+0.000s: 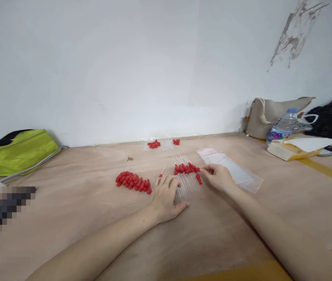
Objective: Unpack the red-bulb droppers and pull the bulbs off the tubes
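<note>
My left hand (pixel 166 193) lies over a row of clear glass dropper tubes (pixel 191 185), fingers spread and slightly bent, thumb out to the right. Just past its fingertips a single dropper (pixel 163 169) with a red end points away; whether the fingers touch it is unclear. With thumb and forefinger, my right hand (pixel 217 175) pinches a red rubber bulb (pixel 197 169) at the right end of a row of bulb-capped droppers (pixel 183 168). One loose red bulb (pixel 199 179) lies below that hand. Left of my left hand is a pile of red bulbs (pixel 132 181).
Clear zip bags (pixel 230 166) lie right of my right hand. Small packs with red bulbs (pixel 154 144) sit by the wall. At the right stand a water bottle (pixel 283 125), a beige bag (pixel 271 113) and an open paper packet (pixel 289 150). A yellow-green bag (pixel 22 152) is at left.
</note>
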Available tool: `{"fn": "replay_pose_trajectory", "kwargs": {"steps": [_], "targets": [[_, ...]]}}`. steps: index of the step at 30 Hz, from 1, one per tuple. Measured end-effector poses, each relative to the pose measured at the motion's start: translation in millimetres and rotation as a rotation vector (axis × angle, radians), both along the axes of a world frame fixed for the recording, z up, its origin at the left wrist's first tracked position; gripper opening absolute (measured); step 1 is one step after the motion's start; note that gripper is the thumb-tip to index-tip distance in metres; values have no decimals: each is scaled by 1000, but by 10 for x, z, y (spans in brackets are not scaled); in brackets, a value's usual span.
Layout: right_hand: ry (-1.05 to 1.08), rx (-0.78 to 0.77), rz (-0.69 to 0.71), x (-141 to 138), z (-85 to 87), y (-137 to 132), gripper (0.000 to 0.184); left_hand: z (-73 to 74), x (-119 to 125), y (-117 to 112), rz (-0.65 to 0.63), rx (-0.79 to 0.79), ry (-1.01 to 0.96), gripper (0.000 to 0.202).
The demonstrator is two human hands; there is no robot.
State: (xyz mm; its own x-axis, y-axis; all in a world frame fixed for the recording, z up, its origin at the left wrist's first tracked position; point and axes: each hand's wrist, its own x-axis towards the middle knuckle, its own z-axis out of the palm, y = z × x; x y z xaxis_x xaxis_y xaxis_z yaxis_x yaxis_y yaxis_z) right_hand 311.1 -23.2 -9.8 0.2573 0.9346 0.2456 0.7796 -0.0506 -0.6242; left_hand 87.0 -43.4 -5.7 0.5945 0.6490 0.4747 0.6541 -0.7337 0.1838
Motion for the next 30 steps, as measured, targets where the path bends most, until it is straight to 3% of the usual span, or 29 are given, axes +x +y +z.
{"fn": "replay_pose_trajectory", "kwargs": {"steps": [6, 10, 13, 16, 19, 23, 27, 30], "targets": [[-170, -95, -132, -103, 77, -57, 23, 139, -142, 43, 51, -27, 63, 43], [-239, -161, -153, -138, 95, -51, 28, 305, -232, 288, 235, -24, 161, 25], [-277, -201, -151, -125, 96, -47, 34, 435, -252, 528, 385, -228, 256, 25], [-278, -214, -140, -100, 87, -44, 37, 533, -245, 683, 421, -422, 301, 33], [-253, -199, -127, -80, 77, -39, 36, 577, -226, 730, 426, -535, 328, 39], [-236, -171, -132, -67, 65, -32, 35, 582, -199, 729, 438, -585, 314, 33], [-213, -32, -118, -68, 16, -28, 32, 587, -234, 692, 448, -537, 256, 29], [-202, 336, -18, -127, -12, -60, 29, 548, -337, 566, 414, -425, 179, 26]]}}
